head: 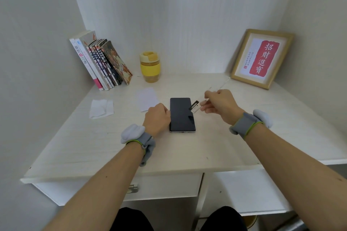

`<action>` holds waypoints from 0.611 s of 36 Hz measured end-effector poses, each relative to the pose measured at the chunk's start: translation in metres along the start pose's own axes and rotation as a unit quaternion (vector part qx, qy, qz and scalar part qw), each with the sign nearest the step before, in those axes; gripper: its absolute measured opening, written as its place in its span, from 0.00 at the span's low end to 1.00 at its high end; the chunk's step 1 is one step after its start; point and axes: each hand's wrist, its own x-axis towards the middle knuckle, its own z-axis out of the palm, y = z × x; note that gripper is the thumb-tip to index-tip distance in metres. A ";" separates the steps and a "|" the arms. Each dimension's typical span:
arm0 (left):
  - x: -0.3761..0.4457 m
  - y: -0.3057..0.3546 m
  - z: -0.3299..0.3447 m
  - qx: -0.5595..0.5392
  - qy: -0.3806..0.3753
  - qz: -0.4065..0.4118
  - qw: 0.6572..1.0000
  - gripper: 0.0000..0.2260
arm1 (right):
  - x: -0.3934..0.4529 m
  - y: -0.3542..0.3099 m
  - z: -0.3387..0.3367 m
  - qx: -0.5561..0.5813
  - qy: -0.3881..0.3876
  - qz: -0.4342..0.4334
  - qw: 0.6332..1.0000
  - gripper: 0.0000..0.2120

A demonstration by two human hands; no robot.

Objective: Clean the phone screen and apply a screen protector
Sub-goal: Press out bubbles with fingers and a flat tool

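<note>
A dark phone (181, 114) lies flat, screen up, in the middle of the white desk (187, 152). My left hand (156, 118) rests against the phone's left edge with its fingers curled at that edge. My right hand (218, 104) hovers just right of the phone and pinches a clear film (216, 89) that stretches up and away to the right. A small dark tab (194, 106) of the film hangs by the phone's upper right edge.
A white paper sheet (148, 99) and a crumpled white wipe (101, 108) lie left of the phone. Leaning books (102, 63), a yellow cup (149, 66) and a framed picture (262, 58) stand along the back. A drawer handle (132, 188) sits below the desk's front edge.
</note>
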 end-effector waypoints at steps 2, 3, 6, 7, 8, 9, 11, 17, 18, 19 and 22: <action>0.000 0.000 -0.001 -0.002 -0.002 -0.001 1.000 0.13 | -0.001 -0.001 0.004 0.045 -0.012 0.008 0.999 0.06; 0.001 0.000 -0.001 -0.003 -0.004 0.000 1.000 0.13 | -0.002 -0.002 0.007 0.067 -0.018 0.013 0.998 0.05; 0.000 0.002 -0.002 -0.007 -0.004 0.001 1.000 0.13 | -0.002 -0.003 0.015 0.107 -0.031 0.027 0.993 0.06; 0.000 0.002 -0.002 -0.007 -0.003 0.002 1.000 0.13 | -0.002 -0.003 0.019 0.113 -0.036 0.031 0.992 0.05; 0.000 0.002 -0.002 -0.006 -0.004 0.002 1.000 0.13 | -0.001 -0.004 0.022 0.119 -0.040 0.034 0.991 0.05; 0.001 0.002 -0.002 -0.005 -0.004 0.003 1.000 0.13 | 0.000 -0.004 0.026 0.125 -0.044 0.038 0.990 0.05; 0.003 0.001 -0.002 -0.001 -0.006 0.004 1.000 0.13 | 0.004 -0.006 0.034 0.133 -0.046 0.043 0.989 0.06; 0.005 0.000 -0.003 -0.010 -0.010 0.008 1.000 0.13 | 0.011 -0.005 0.054 0.125 -0.052 0.059 0.989 0.06; 0.005 0.000 -0.003 -0.011 -0.009 0.008 1.000 0.13 | 0.011 -0.005 0.056 0.124 -0.054 0.061 0.989 0.06; 0.005 -0.001 -0.004 -0.013 -0.009 0.010 1.000 0.12 | 0.012 -0.005 0.058 0.123 -0.055 0.062 0.989 0.06; 0.005 -0.003 -0.005 -0.019 -0.014 0.011 1.000 0.12 | 0.013 -0.006 0.063 0.119 -0.056 0.063 0.989 0.06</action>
